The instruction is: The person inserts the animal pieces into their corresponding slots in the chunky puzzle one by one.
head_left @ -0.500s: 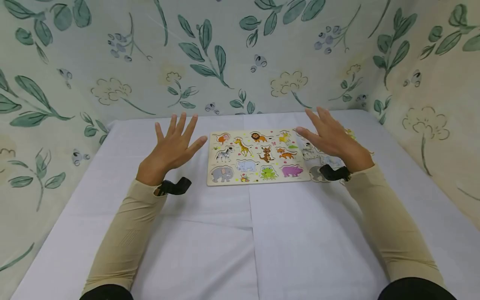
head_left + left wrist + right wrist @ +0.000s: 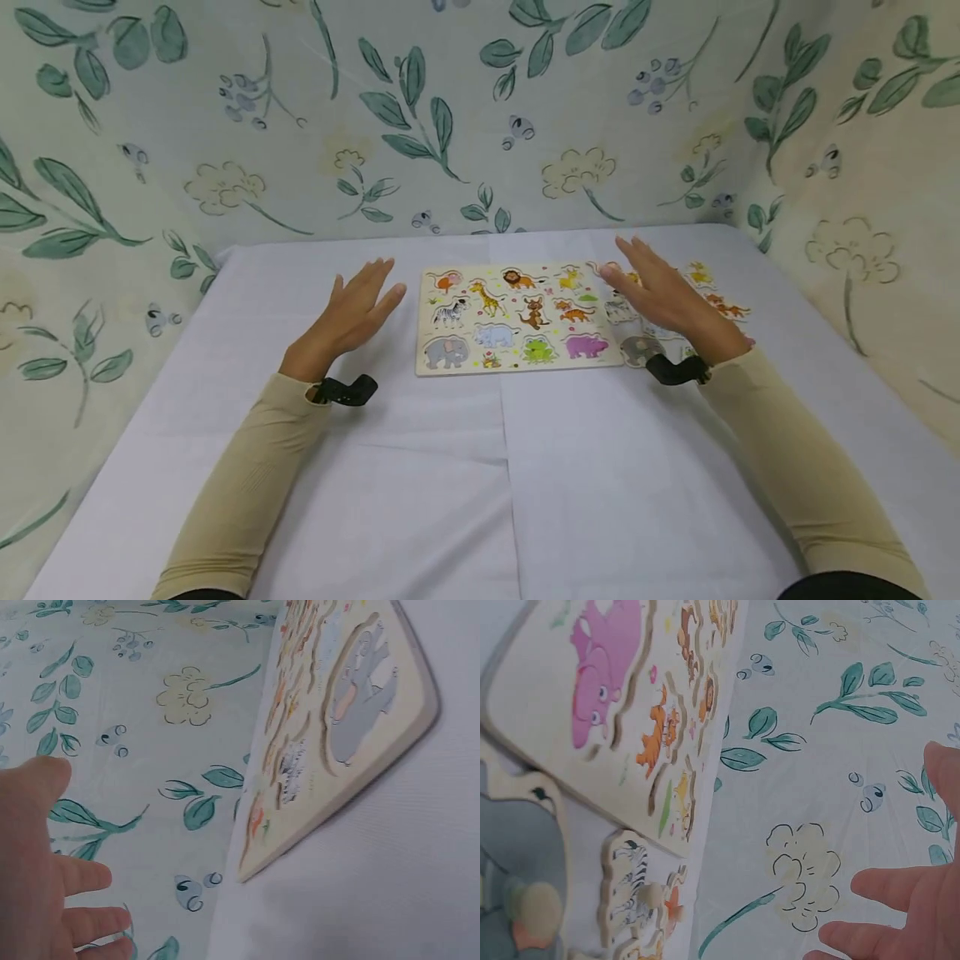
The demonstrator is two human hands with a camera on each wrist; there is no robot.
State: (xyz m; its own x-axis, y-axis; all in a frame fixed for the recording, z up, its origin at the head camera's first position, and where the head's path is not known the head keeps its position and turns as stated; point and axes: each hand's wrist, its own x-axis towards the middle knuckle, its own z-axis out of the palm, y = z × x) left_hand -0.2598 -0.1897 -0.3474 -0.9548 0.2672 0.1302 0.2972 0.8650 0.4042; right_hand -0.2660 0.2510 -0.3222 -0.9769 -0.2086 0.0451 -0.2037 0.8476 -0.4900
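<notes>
A wooden animal puzzle board (image 2: 517,321) lies flat on the white cloth, with animal pictures in its cut recesses. My left hand (image 2: 347,312) hovers to the left of the board, fingers extended and holding nothing. On the other side, my right hand (image 2: 660,287) is held above the loose puzzle pieces, its fingers also straight and nothing in them. Among those pieces are an elephant piece (image 2: 525,847) with a round knob, a zebra piece (image 2: 626,889) and a tiger piece (image 2: 726,307). The right hand and wrist hide part of this group.
White cloth (image 2: 420,500) covers the table and is creased down the middle. Behind it and at both sides hang curtains (image 2: 465,125) printed with leaves and flowers. A black wrist camera (image 2: 348,390) is strapped to the left wrist, another camera (image 2: 675,369) to the right.
Both hands have tilted and sunk slightly, with their fingers less spread. The right hand has shifted a little to the right, and more loose pieces show around it. The board has stayed put.
</notes>
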